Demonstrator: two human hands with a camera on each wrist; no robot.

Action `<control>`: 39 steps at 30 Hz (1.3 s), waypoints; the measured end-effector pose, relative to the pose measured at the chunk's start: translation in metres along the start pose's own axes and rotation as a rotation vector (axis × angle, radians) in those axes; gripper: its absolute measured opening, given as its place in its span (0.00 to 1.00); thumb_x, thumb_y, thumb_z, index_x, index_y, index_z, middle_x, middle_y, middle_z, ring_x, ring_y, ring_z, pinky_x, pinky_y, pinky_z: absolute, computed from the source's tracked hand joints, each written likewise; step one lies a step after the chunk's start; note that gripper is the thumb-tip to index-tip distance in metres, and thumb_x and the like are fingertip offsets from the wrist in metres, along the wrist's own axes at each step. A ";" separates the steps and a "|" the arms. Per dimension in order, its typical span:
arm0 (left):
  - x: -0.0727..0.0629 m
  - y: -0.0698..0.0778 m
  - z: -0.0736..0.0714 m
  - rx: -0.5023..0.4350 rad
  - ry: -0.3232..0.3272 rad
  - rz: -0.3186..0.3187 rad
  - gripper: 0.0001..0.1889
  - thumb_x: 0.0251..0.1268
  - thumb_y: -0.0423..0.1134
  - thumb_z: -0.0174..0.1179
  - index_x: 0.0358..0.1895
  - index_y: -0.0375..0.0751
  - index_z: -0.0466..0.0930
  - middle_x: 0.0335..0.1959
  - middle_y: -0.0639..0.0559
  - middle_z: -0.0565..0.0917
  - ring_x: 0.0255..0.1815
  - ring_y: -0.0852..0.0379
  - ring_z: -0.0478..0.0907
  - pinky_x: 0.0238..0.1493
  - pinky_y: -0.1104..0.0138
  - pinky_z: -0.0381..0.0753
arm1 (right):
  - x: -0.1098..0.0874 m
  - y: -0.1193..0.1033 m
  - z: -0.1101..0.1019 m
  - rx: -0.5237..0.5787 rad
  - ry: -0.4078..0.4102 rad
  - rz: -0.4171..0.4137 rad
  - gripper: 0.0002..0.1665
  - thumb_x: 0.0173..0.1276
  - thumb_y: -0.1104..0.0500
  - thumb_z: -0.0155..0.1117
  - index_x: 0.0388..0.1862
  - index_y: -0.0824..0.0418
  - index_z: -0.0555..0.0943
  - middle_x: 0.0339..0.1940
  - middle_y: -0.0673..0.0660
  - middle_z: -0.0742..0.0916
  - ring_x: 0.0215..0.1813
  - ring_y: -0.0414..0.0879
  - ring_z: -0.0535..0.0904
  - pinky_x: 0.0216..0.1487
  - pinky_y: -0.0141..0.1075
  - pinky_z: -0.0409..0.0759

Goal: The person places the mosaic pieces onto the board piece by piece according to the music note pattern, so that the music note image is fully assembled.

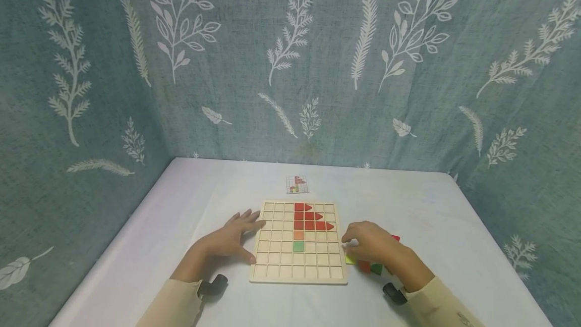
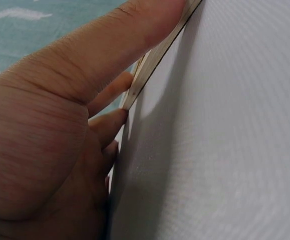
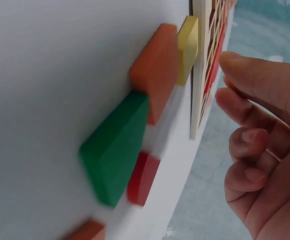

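Note:
A wooden grid board (image 1: pixel 274 256) lies flat on the table, with red squares and triangles (image 1: pixel 309 225) in its upper rows. Below them sit an orange square (image 1: pixel 298 235) and a green square (image 1: pixel 298 246). My left hand (image 1: pixel 231 236) is spread at the board's left side, thumb and fingers touching its edge. Just right of the board hovers my right hand (image 1: pixel 372 242), fingers loosely bent, nothing seen between them in the right wrist view. Beneath and beside it lie loose yellow (image 3: pixel 188 47), orange (image 3: pixel 157 70), green (image 3: pixel 115 145) and red (image 3: pixel 143 179) pieces.
A small printed pattern card (image 1: pixel 297 184) lies behind the board. White cloth covers the table (image 1: pixel 386 191), and a leaf-patterned curtain (image 1: pixel 327 90) stands at the back and sides. Another orange piece (image 3: pixel 87 231) is partly in the right wrist view.

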State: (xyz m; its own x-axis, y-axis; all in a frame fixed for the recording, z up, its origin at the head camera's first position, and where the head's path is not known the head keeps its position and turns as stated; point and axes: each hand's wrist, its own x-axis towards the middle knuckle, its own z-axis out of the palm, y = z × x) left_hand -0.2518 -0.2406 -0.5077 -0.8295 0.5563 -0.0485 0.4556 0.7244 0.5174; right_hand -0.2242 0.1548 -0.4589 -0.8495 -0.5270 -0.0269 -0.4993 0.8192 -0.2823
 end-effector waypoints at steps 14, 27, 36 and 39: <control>-0.001 -0.001 0.001 0.000 0.004 0.003 0.60 0.29 0.68 0.74 0.74 0.49 0.64 0.78 0.45 0.52 0.78 0.43 0.37 0.74 0.46 0.32 | -0.035 0.024 0.000 0.155 -0.077 0.098 0.18 0.50 0.50 0.79 0.39 0.50 0.85 0.27 0.41 0.78 0.31 0.40 0.73 0.27 0.37 0.76; 0.000 -0.001 0.001 0.010 -0.003 0.009 0.59 0.29 0.68 0.74 0.74 0.49 0.64 0.78 0.45 0.52 0.78 0.43 0.38 0.74 0.46 0.33 | -0.043 0.028 0.003 0.182 -0.140 0.065 0.12 0.49 0.61 0.77 0.34 0.52 0.86 0.32 0.39 0.84 0.37 0.38 0.78 0.41 0.41 0.82; -0.001 0.001 0.000 0.006 -0.001 -0.001 0.60 0.28 0.68 0.74 0.74 0.51 0.64 0.78 0.45 0.52 0.78 0.43 0.37 0.74 0.46 0.33 | -0.043 0.026 0.000 0.152 -0.134 0.036 0.11 0.49 0.61 0.76 0.27 0.46 0.83 0.29 0.37 0.80 0.34 0.37 0.75 0.38 0.40 0.79; -0.002 0.002 -0.001 0.003 0.004 -0.004 0.59 0.28 0.68 0.74 0.73 0.50 0.64 0.78 0.45 0.52 0.78 0.43 0.38 0.74 0.46 0.33 | -0.044 0.025 0.000 0.181 -0.149 0.041 0.13 0.47 0.62 0.77 0.29 0.46 0.83 0.30 0.38 0.81 0.35 0.38 0.75 0.39 0.41 0.80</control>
State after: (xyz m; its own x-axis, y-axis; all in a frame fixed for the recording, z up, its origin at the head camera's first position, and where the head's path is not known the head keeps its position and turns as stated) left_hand -0.2495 -0.2408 -0.5063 -0.8323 0.5523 -0.0472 0.4535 0.7274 0.5149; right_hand -0.1994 0.1979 -0.4649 -0.8273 -0.5324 -0.1792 -0.4144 0.7938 -0.4452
